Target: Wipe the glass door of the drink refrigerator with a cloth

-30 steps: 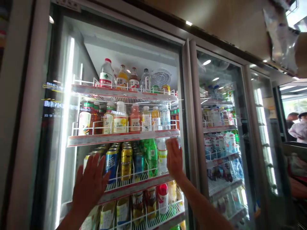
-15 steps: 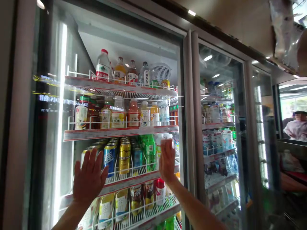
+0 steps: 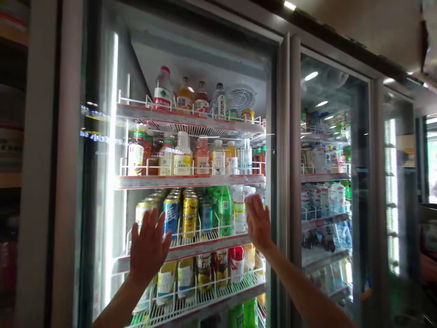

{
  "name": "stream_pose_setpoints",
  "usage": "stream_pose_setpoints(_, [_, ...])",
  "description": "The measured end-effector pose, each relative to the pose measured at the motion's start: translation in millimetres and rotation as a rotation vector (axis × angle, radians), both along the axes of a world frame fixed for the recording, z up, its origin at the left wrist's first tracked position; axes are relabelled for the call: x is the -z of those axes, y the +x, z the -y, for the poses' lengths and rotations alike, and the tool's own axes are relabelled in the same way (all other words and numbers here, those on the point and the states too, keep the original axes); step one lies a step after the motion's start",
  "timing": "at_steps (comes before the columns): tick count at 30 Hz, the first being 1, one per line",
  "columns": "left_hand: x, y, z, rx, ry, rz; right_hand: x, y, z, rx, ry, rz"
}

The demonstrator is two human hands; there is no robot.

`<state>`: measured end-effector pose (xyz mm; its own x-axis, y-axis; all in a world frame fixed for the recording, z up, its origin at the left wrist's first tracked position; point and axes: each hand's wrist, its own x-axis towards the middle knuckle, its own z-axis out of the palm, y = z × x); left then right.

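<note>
My left hand (image 3: 149,246) is raised, palm forward, with its fingers stretched out. It holds nothing and stands in front of the glass door (image 3: 205,50) of a lit drinks fridge. Just right of its fingertips, behind the glass, are a blue can (image 3: 171,216) and a gold can (image 3: 190,216). My right hand (image 3: 258,223) is also up, fingers extended, seen partly from the side. Nearest to it are a clear bottle with a pale label (image 3: 238,209) and a green bottle (image 3: 224,212). Whether either hand touches the glass, I cannot tell.
Bottles stand on the upper wire shelves (image 3: 191,182), with cans and cartons lower down. A thick door frame (image 3: 290,136) separates this door from a second glass door (image 3: 324,150) on the right. Another frame post (image 3: 66,159) runs down the left. Reflections cross the glass.
The view has turned left, so the fridge and both hands appear farther right. The left hand stays raised and spread; the right hand now leans more to the left. Nothing was taken hold of.
</note>
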<state>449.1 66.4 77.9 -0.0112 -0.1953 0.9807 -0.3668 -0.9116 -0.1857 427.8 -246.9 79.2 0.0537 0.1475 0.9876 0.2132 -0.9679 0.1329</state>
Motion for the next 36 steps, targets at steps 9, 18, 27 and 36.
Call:
stream_pose_setpoints(9, [18.0, -2.2, -3.4, 0.012, 0.031, -0.002, 3.2, -1.9, 20.9, 0.015, -0.083, -0.054])
stream_pose_setpoints(18, [19.6, -0.6, -2.6, 0.048, 0.01, -0.008, 17.1, -6.4, -7.4, -0.073, -0.275, -0.145])
stream_pose_setpoints(27, [18.7, -4.7, -7.5, 0.023, 0.055, -0.023, 8.6, -9.7, -44.3, -0.139, -0.382, -0.128])
stream_pose_setpoints(36, [19.8, -13.7, -16.3, -0.104, 0.117, -0.051, -7.3, -0.2, -93.5, -0.158, -0.354, -0.132])
